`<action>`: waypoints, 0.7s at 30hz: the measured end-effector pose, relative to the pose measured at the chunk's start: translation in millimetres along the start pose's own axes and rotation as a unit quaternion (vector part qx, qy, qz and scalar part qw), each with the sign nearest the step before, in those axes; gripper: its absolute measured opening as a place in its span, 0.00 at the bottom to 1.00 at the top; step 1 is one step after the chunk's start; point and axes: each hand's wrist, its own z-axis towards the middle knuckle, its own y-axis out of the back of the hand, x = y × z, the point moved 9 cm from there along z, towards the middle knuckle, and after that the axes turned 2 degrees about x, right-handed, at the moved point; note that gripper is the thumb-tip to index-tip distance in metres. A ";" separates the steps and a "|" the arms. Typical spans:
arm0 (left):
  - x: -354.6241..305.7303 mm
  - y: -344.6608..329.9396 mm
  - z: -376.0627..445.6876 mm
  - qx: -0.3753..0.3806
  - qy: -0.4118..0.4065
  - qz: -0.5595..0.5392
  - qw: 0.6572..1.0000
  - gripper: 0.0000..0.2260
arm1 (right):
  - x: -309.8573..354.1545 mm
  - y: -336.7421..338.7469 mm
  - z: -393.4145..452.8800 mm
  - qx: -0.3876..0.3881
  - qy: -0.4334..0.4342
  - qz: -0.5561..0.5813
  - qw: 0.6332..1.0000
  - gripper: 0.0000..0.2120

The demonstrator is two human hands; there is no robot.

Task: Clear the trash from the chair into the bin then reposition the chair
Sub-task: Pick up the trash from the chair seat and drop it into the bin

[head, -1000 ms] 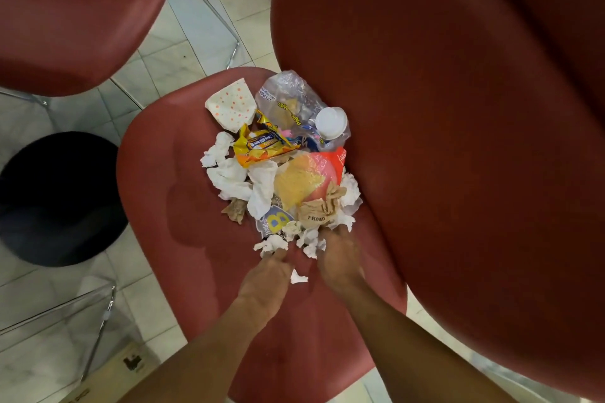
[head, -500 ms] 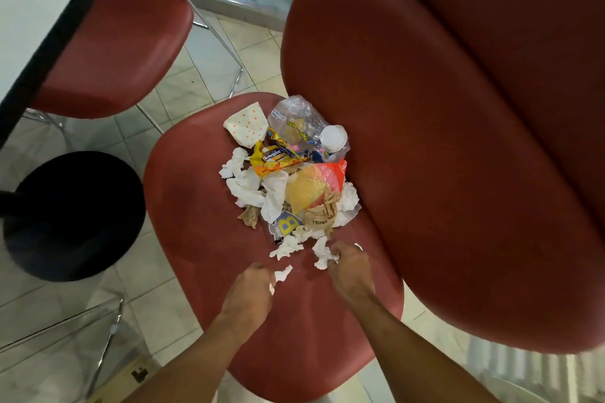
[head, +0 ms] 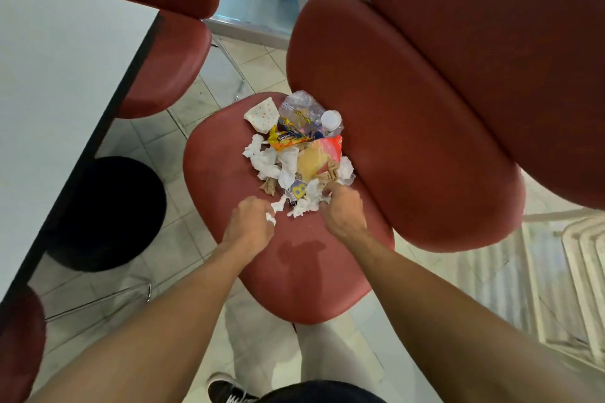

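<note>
Clearly the gathering step: on the red padded chair seat (head: 229, 239), the left hand (head: 250, 226) pinches a white tissue scrap (head: 270, 218), and the right hand (head: 343, 209) curls into the heap of wrappers and crumpled tissues (head: 294, 154). Next, I'd guess, comes scooping it together for the bin.

Dark red chair (head: 229, 239) showing, white tissues (head: 266, 162) lying on it, orange-dotted white napkin (head: 262, 114), yellow wrapper (head: 288, 139) sitting behind tissues.
</note>
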 end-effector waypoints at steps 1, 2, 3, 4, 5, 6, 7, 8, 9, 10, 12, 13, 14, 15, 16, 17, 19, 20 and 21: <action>0.9 6.1 -5.9 -0.005 0.001 -0.004 1.000 0.08 | 7.0 2.7 -7.3 -0.005 0.007 0.001 1.000 0.11; 2.0 10.9 -12.4 -0.010 -0.002 -0.008 1.000 0.08 | 13.0 4.4 -14.9 -0.010 0.011 0.001 1.000 0.11; 3.1 15.3 -19.0 -0.014 -0.004 -0.012 1.000 0.08 | 18.1 4.9 -21.9 -0.011 0.012 0.007 1.000 0.11; 4.9 19.1 -26.4 -0.017 -0.007 -0.014 1.000 0.09 | 23.2 4.1 -29.3 -0.012 0.015 0.014 1.000 0.11; 6.5 22.6 -34.1 -0.020 -0.009 -0.018 1.000 0.09 | 28.1 3.3 -36.7 -0.013 0.017 0.023 1.000 0.11; 8.5 25.6 -41.0 -0.027 -0.011 -0.022 0.999 0.09 | 32.3 2.2 -43.3 -0.015 0.019 0.025 0.999 0.11; 10.4 28.6 -46.4 -0.036 -0.009 -0.026 0.999 0.09 | 36.2 1.7 -48.1 -0.016 0.020 0.026 0.999 0.11; 13.4 32.3 -54.0 -0.046 -0.004 -0.033 0.998 0.09 | 40.9 0.8 -55.5 -0.019 0.023 0.024 0.999 0.11; 16.5 36.6 -61.3 -0.056 -0.001 -0.040 0.998 0.08 | 46.2 0.2 -62.7 -0.022 0.027 0.024 0.999 0.11; 20.3 40.5 -69.1 -0.066 -0.001 -0.049 0.997 0.08 | 51.7 -0.7 -70.7 -0.025 0.033 0.021 0.999 0.11; 26.0 47.9 -80.4 -0.084 -0.006 -0.064 0.994 0.08 | 61.1 -2.6 -80.8 -0.028 0.040 0.015 0.999 0.11; 30.0 51.6 -87.4 -0.091 -0.008 -0.066 0.994 0.08 | 65.8 -4.5 -87.0 -0.027 0.044 0.017 0.999 0.11; 35.1 54.8 -93.5 -0.096 -0.004 -0.071 0.993 0.07 | 70.4 -6.7 -92.7 -0.025 0.048 0.020 0.998 0.10; 41.7 57.4 -100.7 -0.099 0.002 -0.077 0.992 0.07 | 76.0 -8.8 -99.3 -0.024 0.056 0.022 0.998 0.10; 49.0 59.7 -107.0 -0.101 0.008 -0.084 0.991 0.07 | 81.7 -10.9 -105.9 -0.025 0.065 0.021 0.997 0.10; 56.1 61.5 -113.6 -0.101 0.014 -0.090 0.991 0.07 | 87.1 -12.9 -112.6 -0.027 0.076 0.019 0.997 0.10; 72.4 64.2 -128.1 -0.097 0.024 -0.103 0.990 0.07 | 96.9 -18.6 -127.0 -0.029 0.094 0.019 0.995 0.10; 81.5 65.8 -136.5 -0.099 0.030 -0.107 0.989 0.07 | 101.1 -23.2 -133.8 -0.028 0.102 0.018 0.994 0.10; 90.3 68.2 -144.9 -0.104 0.039 -0.112 0.987 0.08 | 105.6 -27.9 -140.7 -0.026 0.109 0.015 0.994 0.09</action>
